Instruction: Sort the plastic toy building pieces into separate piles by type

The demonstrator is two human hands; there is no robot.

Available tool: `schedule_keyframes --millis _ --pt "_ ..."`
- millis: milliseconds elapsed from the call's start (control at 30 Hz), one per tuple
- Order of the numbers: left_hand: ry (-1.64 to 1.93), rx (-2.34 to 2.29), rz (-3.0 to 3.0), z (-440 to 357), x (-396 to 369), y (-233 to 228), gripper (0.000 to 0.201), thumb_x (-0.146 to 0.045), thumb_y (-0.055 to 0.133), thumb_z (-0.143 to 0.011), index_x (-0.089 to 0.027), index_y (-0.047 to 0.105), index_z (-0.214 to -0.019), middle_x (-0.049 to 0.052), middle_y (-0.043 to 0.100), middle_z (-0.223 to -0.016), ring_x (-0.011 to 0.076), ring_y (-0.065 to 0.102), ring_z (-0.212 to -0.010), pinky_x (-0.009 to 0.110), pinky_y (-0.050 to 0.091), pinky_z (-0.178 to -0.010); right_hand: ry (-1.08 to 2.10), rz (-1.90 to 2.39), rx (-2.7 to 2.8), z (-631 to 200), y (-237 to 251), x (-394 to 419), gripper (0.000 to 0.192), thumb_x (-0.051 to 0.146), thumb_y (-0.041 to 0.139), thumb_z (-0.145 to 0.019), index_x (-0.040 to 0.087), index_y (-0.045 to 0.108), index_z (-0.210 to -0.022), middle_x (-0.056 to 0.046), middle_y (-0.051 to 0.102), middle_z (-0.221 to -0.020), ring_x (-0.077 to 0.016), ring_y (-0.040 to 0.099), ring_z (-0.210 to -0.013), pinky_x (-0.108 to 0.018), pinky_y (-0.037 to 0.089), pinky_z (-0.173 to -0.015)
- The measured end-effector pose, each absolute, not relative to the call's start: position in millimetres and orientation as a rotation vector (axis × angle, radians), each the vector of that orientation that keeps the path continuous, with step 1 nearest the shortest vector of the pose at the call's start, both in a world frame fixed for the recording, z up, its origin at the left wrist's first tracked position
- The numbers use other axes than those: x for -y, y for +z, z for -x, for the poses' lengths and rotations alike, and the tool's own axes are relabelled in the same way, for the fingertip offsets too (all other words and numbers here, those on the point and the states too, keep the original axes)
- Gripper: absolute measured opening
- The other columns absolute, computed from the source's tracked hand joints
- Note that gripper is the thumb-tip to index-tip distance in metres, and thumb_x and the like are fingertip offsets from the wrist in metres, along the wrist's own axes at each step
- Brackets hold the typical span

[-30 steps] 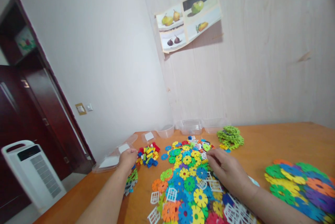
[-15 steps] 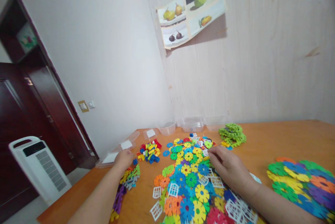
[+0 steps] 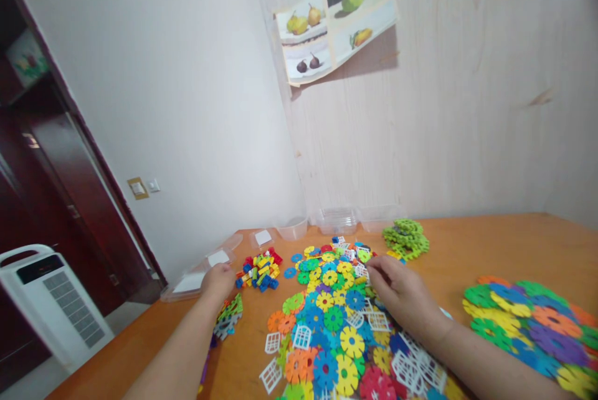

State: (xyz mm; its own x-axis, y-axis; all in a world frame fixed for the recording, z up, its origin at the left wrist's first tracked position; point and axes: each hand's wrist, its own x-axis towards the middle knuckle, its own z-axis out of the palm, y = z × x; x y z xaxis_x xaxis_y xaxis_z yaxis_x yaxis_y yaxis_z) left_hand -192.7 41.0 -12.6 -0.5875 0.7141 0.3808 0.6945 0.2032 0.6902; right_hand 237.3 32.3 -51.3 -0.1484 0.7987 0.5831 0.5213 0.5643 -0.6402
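My left hand [image 3: 218, 281] is closed just left of a small heap of red, yellow and blue building blocks [image 3: 260, 270]. The back of the hand hides its fingers' contents. Beneath its wrist lie green and grey linking pieces [image 3: 230, 314]. My right hand [image 3: 397, 289] has its thumb and fingers pinched together over the right edge of a big spread of colourful flower-shaped plastic discs [image 3: 333, 318]. Anything between those fingertips is too small to make out. White lattice window pieces [image 3: 378, 321] lie among the discs, close below this hand.
Clear plastic tubs [image 3: 337, 220] line the wall, and lids with white labels [image 3: 189, 283] lie at the left edge. A green stack of linking pieces [image 3: 406, 238] stands behind my right hand. Larger flower discs [image 3: 527, 325] are heaped on the right of the wooden table [image 3: 448, 244].
The view has turned slightly right, so the scene sits further left. My left hand is a little nearer the block heap. My right hand stays pinched over nearly the same spot.
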Motion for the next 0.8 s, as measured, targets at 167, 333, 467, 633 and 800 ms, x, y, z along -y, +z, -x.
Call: schedule_keyframes --millis 167,333,467,633,800 --pt "1.561 -2.344 -1.350 147.1 -34.3 -2.9 0.017 -0.033 0.060 -0.074 -0.019 0.069 -0.078 0.005 0.070 -0.076 0.0237 0.064 -0.078 0.028 0.044 -0.063 0.512 1.153 1.515 -241.6 -50.9 -41.7 0.029 0.042 0.048 -0.087 0.019 0.066 -0.093 -0.003 0.067 -0.078 -0.0190 0.061 -0.074 -0.028 0.045 -0.066" --pt "1.777 -1.756 -0.991 71.7 -26.4 13.6 0.028 -0.038 0.065 -0.066 -0.018 0.068 -0.084 0.004 0.069 -0.078 0.0173 0.062 -0.071 0.025 0.044 -0.061 0.677 1.181 1.204 -255.8 -47.6 -55.6 0.035 0.048 0.052 -0.081 0.018 0.065 -0.093 -0.001 0.063 -0.069 -0.0182 0.058 -0.067 -0.027 0.045 -0.059" --pt "1.789 -1.479 -0.791 24.5 -20.2 23.2 0.032 -0.037 0.069 -0.063 -0.018 0.067 -0.089 0.004 0.069 -0.088 0.0142 0.063 -0.073 0.023 0.042 -0.061 0.697 1.229 1.086 -270.3 -47.1 -67.6 0.039 0.048 0.048 -0.079 0.017 0.063 -0.096 -0.003 0.064 -0.073 -0.0170 0.059 -0.065 -0.026 0.046 -0.058" --pt "1.769 -1.490 -0.861 -3.9 -15.7 5.1 0.032 -0.041 0.067 -0.067 -0.019 0.066 -0.089 0.004 0.071 -0.091 0.0164 0.065 -0.081 0.025 0.045 -0.067 0.632 1.357 1.174 -283.6 -50.0 -77.6 0.038 0.041 0.044 -0.078 0.015 0.063 -0.099 -0.004 0.064 -0.073 -0.0173 0.058 -0.064 -0.026 0.043 -0.056" --pt "1.598 -1.747 -1.378 -0.8 -15.6 -14.7 0.038 -0.051 0.059 -0.074 -0.015 0.068 -0.086 0.006 0.072 -0.084 0.0226 0.065 -0.084 0.030 0.048 -0.073 0.575 1.507 1.442 -287.5 -53.9 -77.8 0.023 0.032 0.048 -0.076 0.017 0.066 -0.080 -0.002 0.064 -0.067 -0.0170 0.057 -0.064 -0.025 0.037 -0.056"
